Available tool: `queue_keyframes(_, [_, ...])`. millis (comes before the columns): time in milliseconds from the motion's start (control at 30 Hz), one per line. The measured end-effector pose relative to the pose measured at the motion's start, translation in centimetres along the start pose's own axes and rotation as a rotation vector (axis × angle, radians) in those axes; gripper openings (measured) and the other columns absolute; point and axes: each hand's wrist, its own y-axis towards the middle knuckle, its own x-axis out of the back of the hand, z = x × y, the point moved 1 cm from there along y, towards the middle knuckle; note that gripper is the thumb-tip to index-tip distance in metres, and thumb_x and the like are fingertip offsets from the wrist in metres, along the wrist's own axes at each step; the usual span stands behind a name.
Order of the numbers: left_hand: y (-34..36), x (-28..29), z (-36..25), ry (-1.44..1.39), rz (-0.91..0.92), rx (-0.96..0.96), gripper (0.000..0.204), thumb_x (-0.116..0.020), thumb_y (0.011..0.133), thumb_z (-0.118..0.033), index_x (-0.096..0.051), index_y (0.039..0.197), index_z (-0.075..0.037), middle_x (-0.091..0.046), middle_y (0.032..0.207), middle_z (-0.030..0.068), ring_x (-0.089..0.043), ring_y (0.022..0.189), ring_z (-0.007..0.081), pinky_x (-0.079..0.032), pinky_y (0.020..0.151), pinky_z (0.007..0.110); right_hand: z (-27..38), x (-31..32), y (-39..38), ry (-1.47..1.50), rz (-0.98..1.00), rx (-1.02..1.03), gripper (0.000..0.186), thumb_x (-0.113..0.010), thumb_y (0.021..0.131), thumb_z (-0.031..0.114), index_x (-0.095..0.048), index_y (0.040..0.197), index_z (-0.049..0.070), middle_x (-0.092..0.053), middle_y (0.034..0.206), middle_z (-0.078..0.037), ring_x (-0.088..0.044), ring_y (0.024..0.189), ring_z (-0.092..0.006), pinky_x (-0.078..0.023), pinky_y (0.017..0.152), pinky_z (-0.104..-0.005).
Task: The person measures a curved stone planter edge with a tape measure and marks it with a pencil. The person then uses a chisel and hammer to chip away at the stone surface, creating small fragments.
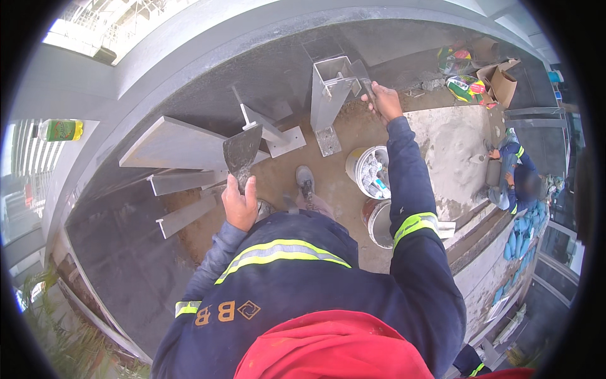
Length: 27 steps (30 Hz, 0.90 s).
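Observation:
My left hand (240, 205) is closed around the handle of a broad putty knife (242, 150), whose dark, smeared blade points away from me. A second putty knife (361, 73) sits in the grip of my right hand (384, 103), farther off and higher up. Its blade is at the right side of the top of a hollow square metal post (328, 98); whether it touches cannot be made out. The post's foot plate (327, 141) rests on the brown ground. Behind the left blade, a metal upright (265, 126) stands on its own plate.
Two buckets stand below my right forearm: one filled with wrappers (357, 167), one reddish (380, 224). Grey metal plates (180, 144) jut out at left. A mortar-smeared slab (464, 148), cardboard box (503, 85) and a crouching co-worker (529, 161) are at right. A green-labelled bottle (63, 130) sits far left.

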Motion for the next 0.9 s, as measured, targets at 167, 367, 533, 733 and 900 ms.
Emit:
queue_keyframes(167, [-1.3,-1.8,0.0,0.067,0.059,0.228,0.029,-0.067,0.095,-0.014,-0.055,0.101,0.012,-0.062,0.076,0.0275,-0.061,0.067,0.0447,-0.047,0.062,0.047,-1.5,0.4,2.8,-0.331,0.071,-0.072,0.040,-0.055,0.104,0.030,-0.070,0.111,-0.007,-0.072,0.081,-0.008,-0.053,0.048,-0.0106,-0.041,0.043,-0.0291])
queue_keyframes(367, [-3.4,-5.0,1.1,0.119,-0.042,0.388,0.034,-0.066,0.097,-0.019,-0.053,0.100,0.012,-0.055,0.068,0.0272,-0.054,0.060,0.0429,-0.041,0.057,0.049,-0.2,1.8,2.2,-0.372,0.206,-0.048,0.038,-0.057,0.103,0.029,-0.071,0.107,-0.005,-0.070,0.077,-0.008,-0.051,0.045,-0.0105,-0.039,0.041,-0.0281])
queue_keyframes(533, [-3.8,-6.3,0.8,0.066,0.055,0.444,0.037,-0.065,0.098,-0.021,-0.055,0.106,0.014,-0.054,0.070,0.0291,-0.056,0.063,0.0442,-0.039,0.058,0.051,2.6,1.6,0.0,-0.465,0.441,-0.161,0.034,-0.059,0.102,0.029,-0.071,0.101,-0.004,-0.068,0.074,-0.006,-0.049,0.044,-0.0087,-0.037,0.040,-0.0261])
queue_keyframes(733, [-2.4,-6.4,1.1,0.079,0.041,0.327,0.050,-0.065,0.098,-0.022,-0.053,0.119,0.022,-0.065,0.091,0.0359,-0.066,0.082,0.0499,-0.051,0.071,0.048,4.5,1.8,-1.8,-0.223,0.415,-0.081,0.031,-0.061,0.102,0.027,-0.070,0.100,-0.002,-0.067,0.074,-0.005,-0.047,0.045,-0.0073,-0.035,0.040,-0.0252])
queue_keyframes(900, [-1.3,-6.2,0.5,0.200,0.100,0.317,0.052,-0.065,0.098,-0.022,-0.053,0.121,0.022,-0.067,0.096,0.0360,-0.068,0.090,0.0497,-0.053,0.078,0.047,2.7,0.7,0.4,-0.127,0.247,0.014,0.030,-0.061,0.102,0.026,-0.068,0.105,-0.003,-0.065,0.077,-0.005,-0.047,0.047,-0.0066,-0.036,0.043,-0.0241])
